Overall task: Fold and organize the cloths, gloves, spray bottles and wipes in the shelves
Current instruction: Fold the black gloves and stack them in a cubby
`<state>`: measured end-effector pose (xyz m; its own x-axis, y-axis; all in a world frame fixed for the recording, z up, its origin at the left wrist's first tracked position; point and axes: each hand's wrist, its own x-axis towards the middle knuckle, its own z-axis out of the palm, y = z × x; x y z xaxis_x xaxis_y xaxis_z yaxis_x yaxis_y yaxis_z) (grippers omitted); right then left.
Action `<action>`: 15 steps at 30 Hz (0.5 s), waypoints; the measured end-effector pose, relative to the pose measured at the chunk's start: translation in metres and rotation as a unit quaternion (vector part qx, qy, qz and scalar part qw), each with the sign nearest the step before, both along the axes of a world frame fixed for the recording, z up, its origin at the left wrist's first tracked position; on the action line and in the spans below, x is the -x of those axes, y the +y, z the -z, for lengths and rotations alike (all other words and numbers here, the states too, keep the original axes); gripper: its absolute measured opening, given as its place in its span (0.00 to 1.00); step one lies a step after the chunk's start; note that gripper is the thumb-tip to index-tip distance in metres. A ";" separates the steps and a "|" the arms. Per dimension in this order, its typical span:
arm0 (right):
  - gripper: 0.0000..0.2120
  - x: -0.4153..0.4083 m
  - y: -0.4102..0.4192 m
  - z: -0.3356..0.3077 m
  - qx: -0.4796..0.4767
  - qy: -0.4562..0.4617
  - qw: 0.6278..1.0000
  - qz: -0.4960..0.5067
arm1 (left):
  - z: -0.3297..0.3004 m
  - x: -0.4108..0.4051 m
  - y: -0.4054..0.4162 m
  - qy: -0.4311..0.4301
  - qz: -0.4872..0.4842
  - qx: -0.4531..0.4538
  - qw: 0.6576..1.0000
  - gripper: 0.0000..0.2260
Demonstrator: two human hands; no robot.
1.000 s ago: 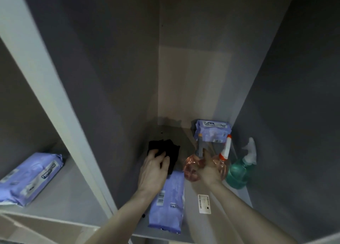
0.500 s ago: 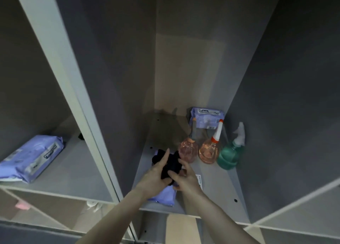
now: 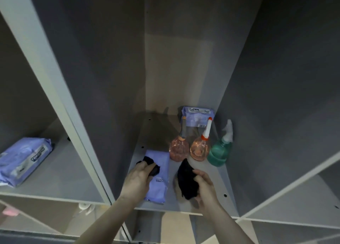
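My left hand [image 3: 137, 179] grips a small black glove [image 3: 150, 164] above a purple wipes pack [image 3: 158, 175] lying on the middle shelf [image 3: 219, 199]. To its right, my right hand [image 3: 205, 185] holds a second, larger black glove [image 3: 186, 181] just over the shelf front. Behind them stand two pink spray bottles [image 3: 178, 149] [image 3: 200, 148] and a green spray bottle [image 3: 219, 151] in a row. Another purple wipes pack [image 3: 197, 115] leans at the back wall.
A third wipes pack [image 3: 24, 160] lies on the left compartment's shelf. Grey upright panels [image 3: 60, 96] wall the middle compartment on both sides. Something pink [image 3: 10, 212] and a white object [image 3: 85, 206] sit on the lower left level. The right compartment's shelf [image 3: 298, 203] holds nothing I can see.
The black bundle held by both hands together has come apart into two pieces, one in each hand. My hands have moved apart, the right one toward the shelf front.
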<state>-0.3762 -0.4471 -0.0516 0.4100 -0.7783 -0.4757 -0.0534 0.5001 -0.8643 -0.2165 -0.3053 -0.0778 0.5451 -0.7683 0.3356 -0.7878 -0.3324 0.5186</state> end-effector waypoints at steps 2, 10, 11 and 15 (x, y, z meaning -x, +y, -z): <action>0.11 0.017 0.001 0.000 -0.019 -0.014 1.000 0.012 | -0.010 0.011 -0.014 0.024 0.003 0.043 0.999 0.12; 0.11 0.058 0.000 -0.022 -0.063 -0.075 0.992 0.074 | -0.010 0.050 -0.085 -0.022 0.084 -0.100 0.991 0.16; 0.11 0.063 -0.001 -0.026 -0.074 -0.088 0.990 0.082 | -0.002 0.051 -0.089 -0.017 0.080 -0.179 0.980 0.19; 0.11 0.082 0.000 -0.039 -0.087 -0.115 0.988 0.056 | 0.011 0.055 -0.087 -0.030 0.078 -0.324 0.942 0.26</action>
